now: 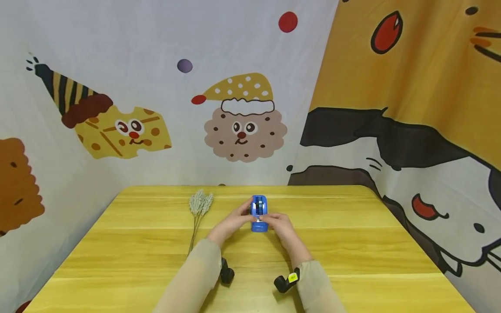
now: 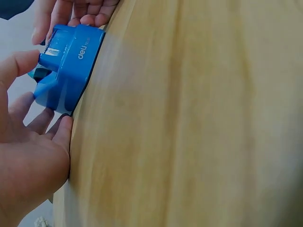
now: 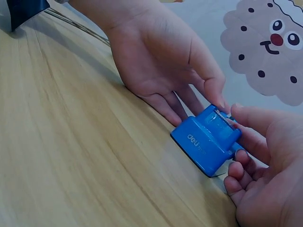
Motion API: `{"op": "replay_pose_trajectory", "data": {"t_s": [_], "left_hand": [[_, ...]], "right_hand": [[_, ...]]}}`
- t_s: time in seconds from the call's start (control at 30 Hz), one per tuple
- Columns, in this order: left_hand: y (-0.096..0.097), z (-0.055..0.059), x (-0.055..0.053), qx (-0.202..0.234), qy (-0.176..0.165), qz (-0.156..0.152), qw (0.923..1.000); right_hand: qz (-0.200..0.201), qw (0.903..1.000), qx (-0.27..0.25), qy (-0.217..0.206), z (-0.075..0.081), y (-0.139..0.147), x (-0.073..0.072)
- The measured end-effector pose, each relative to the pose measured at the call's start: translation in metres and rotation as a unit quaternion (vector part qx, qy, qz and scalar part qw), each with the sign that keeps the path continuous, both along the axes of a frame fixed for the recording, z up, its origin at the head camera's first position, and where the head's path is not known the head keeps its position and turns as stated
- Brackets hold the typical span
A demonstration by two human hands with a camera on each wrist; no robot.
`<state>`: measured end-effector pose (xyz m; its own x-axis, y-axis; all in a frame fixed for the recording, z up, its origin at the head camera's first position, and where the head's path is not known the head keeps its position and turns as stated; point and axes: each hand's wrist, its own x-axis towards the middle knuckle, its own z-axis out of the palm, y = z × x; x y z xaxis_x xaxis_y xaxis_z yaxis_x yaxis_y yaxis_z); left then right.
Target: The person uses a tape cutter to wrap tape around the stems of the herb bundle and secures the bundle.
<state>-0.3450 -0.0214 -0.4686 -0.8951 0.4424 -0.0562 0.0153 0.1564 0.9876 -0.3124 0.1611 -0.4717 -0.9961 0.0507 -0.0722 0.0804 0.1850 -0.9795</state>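
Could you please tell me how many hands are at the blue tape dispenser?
2: the left hand on the left of the tape dispenser, the right hand on its right.

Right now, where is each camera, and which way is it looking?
Head: on the person's head, facing forward and down at the table; left grip, right grip and sleeves show.
Left wrist: on that wrist, facing the blue tape dispenser; both grips show.
Right wrist: on that wrist, facing the dispenser, cookie picture behind; both grips show.
Both wrist views share the "deli" lettering.
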Motion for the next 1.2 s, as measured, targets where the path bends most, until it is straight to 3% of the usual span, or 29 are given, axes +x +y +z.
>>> {"op": "replay_pose_trajectory", "data": {"t_s": [0.43,1.2], "left_hand": [[0.003,0.0038,0.0036,-0.006,0.01,0.001,0.9999],[-0.0005,0.0018,0.0007,-0.006,-0.003,0.008,0.9999]], "right_hand": [[-0.027,0.9993,-0.011,-0.022,0.0047,-0.0043,-0.0017],[-0.024,0.9979,-0.048,-0.036,0.0036,-0.0071,-0.0058]]}}
